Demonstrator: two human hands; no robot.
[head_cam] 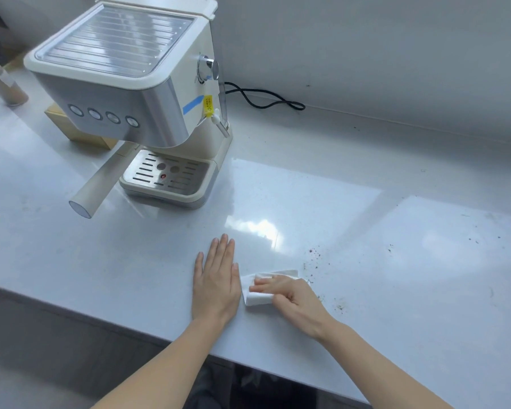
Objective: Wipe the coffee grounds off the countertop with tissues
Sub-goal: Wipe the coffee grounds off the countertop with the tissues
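Note:
A folded white tissue (258,298) lies on the pale countertop (396,290) near its front edge. My right hand (292,299) presses down on the tissue, fingers pointing left. My left hand (217,283) rests flat on the counter just left of the tissue, fingers together and holding nothing. Dark coffee grounds (314,255) are scattered to the right of the tissue, with more specks (340,305) beside my right wrist and a few grounds (391,248) farther right.
A cream and steel espresso machine (136,84) stands at the back left, its portafilter handle (96,187) sticking out toward the front. A black power cord (266,100) runs along the wall. A small cardboard box (80,131) and a jar (8,87) sit behind the machine.

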